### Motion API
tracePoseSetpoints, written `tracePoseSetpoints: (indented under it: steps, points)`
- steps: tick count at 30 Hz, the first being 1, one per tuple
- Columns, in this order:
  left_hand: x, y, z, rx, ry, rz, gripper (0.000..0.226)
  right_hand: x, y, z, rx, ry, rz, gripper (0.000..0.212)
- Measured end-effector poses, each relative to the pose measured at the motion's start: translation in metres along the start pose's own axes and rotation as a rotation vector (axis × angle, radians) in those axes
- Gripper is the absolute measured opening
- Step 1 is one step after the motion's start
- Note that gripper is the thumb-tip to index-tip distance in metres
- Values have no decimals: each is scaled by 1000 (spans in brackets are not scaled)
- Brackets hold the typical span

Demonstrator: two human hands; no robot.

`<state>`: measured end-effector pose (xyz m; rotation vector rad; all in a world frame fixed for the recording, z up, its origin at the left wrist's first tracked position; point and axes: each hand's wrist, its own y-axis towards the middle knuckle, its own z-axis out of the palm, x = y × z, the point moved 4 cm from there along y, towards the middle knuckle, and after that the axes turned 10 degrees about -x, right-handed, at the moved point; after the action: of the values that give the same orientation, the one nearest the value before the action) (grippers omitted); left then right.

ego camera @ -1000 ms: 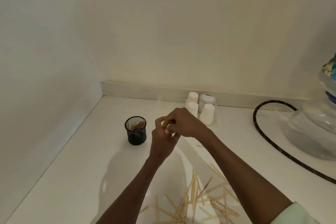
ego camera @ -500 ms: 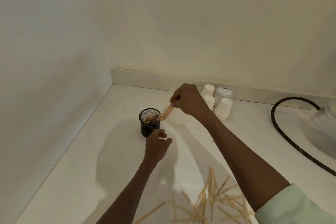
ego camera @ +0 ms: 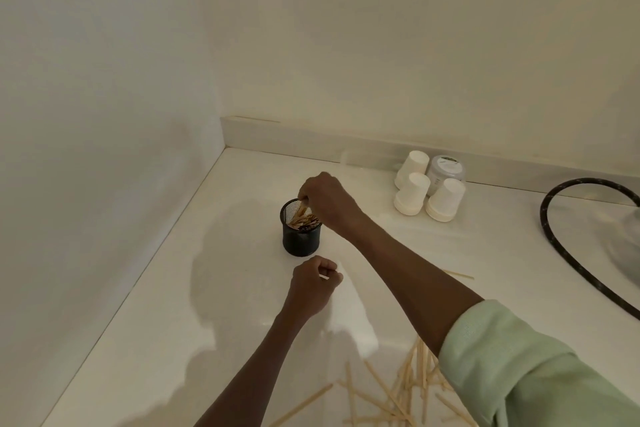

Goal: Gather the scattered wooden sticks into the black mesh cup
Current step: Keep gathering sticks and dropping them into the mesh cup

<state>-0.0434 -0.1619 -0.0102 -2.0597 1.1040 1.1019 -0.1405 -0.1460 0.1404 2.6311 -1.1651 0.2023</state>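
One mesh cup (ego camera: pixel 300 236), three paper cups (ego camera: pixel 412 198), one jar (ego camera: pixel 446 168), two hands (ego camera: pixel 311 286)

Three white paper cups (ego camera: pixel 412 196) upside down near the back edge of the white table (ego camera: pixel 214 288), clustered touching around a clear lidded jar (ego camera: pixel 446 168); off to the right, a black hose (ego camera: pixel 568 253) curving across the surface

Glossy counter, matt mesh, pale wood

A smooth, glossy white counter (ego camera: pixel 242 288) is seen; the black mesh cup (ego camera: pixel 301 239) looks matt, the wooden sticks (ego camera: pixel 398 392) pale.
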Motion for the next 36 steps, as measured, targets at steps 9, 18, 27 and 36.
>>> tracePoseSetpoints:
  steps: [9, 18, 27, 36]
  points:
    - [-13, -5, -7, 12, 59, 42, 16, -27, -22, -22, -158, 159, 16, 43]
    - [-6, -35, -18, 165, 317, 62, 19, -130, -102, -22, -147, 152, 167, 23]
    - [16, -95, -35, 128, 470, -14, 40, -235, -198, 20, 353, -128, 304, 58]
    - [25, -131, -41, 75, 531, -50, 22, -259, -235, 34, 304, -155, 217, 36]
